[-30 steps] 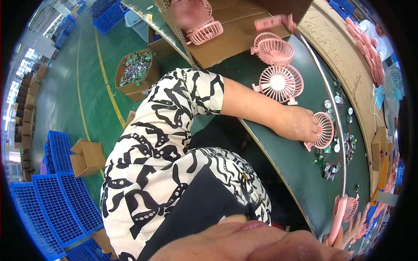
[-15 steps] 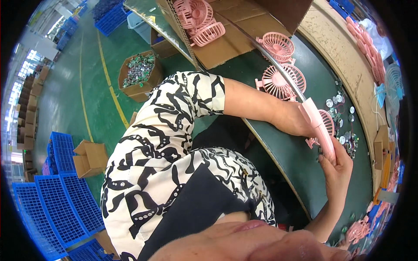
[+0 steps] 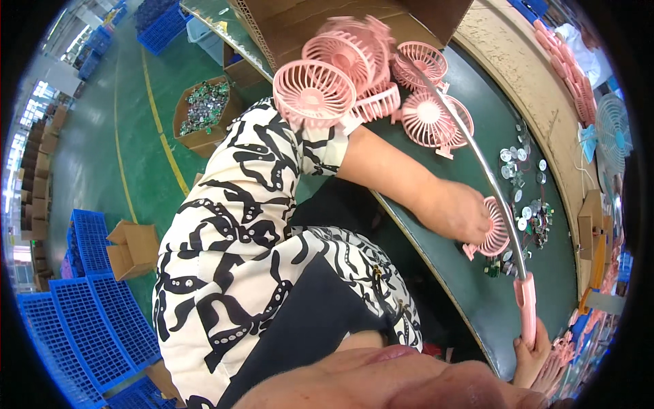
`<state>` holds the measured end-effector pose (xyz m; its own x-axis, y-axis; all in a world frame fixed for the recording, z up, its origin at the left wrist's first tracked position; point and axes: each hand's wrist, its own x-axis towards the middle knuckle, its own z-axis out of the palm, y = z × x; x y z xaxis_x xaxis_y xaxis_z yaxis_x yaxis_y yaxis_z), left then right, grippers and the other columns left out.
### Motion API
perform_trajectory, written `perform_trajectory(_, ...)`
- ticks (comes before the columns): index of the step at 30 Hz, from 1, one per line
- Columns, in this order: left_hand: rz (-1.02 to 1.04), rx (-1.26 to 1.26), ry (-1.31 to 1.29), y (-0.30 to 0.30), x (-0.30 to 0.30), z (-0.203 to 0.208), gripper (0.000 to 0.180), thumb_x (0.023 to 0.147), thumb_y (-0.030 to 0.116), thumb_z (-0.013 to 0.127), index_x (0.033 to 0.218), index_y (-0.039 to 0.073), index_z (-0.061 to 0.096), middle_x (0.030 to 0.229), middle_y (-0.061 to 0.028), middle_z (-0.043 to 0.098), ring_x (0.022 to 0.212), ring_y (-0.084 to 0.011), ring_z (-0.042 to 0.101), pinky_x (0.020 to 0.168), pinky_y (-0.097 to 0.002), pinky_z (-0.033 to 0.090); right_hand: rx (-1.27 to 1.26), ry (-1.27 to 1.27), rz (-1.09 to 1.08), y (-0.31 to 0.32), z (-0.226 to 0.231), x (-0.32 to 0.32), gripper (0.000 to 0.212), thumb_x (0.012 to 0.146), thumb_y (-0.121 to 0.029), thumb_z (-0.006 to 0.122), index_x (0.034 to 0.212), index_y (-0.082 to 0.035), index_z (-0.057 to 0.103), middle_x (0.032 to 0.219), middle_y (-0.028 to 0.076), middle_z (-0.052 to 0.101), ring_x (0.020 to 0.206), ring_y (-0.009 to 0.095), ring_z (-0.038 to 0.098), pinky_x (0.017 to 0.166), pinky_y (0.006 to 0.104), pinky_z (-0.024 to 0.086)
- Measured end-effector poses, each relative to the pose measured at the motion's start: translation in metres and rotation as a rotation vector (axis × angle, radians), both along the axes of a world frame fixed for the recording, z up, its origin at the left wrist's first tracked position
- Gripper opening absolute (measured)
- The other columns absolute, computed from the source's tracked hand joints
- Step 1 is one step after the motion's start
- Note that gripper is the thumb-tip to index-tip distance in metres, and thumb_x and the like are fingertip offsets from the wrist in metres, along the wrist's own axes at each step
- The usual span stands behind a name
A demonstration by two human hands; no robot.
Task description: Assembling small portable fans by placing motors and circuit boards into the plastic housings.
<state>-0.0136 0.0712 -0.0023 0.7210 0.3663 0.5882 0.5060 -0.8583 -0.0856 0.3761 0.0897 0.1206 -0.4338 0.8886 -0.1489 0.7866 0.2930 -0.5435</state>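
White shirt (image 3: 218,273) printed with wavy black bands and pale dots, short sleeve (image 3: 320,153) at 12 o'clock, plain dark panel (image 3: 293,327) toward 7 o'clock

A round pink slatted fan cage (image 3: 498,235), held by the left hand (image 3: 460,213), shows beside a pink-handled metal rod (image 3: 526,298).

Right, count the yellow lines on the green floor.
2. The left line runs along the green floor; the right line passes just left of the box of circuit boards. Other lines may be hidden.
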Motion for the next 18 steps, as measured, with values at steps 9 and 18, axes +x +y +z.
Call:
perform_trajectory(9,-0.150,-0.064,0.099,0.002,0.058,0.001,0.012,0.079,0.018,0.059,0.084,0.006,0.058,0.086,-0.0068,0.062,0.085,-0.0241,0.062,0.066,-0.0373,0.051,0.116,-0.162,0.048,0.005,-0.038,0.123,0.056,0.073,-0.004,0.063,0.128,0.004,0.056,0.094,0.005,0.060,0.084,0.015,0.053,0.078,0.0280,0.044)
perform_trajectory(18,-0.355,-0.147,-0.012,0.010,0.057,0.009,0.019,0.079,0.018,0.058,0.094,0.006,0.056,0.095,-0.0067,0.058,0.091,-0.0242,0.059,0.069,-0.0382,0.048,0.193,0.148,-0.442,-0.070,-0.027,0.054,0.049,0.074,-0.006,0.062,0.122,0.006,0.060,0.094,0.005,0.060,0.085,0.015,0.056,0.080,0.0291,0.047)
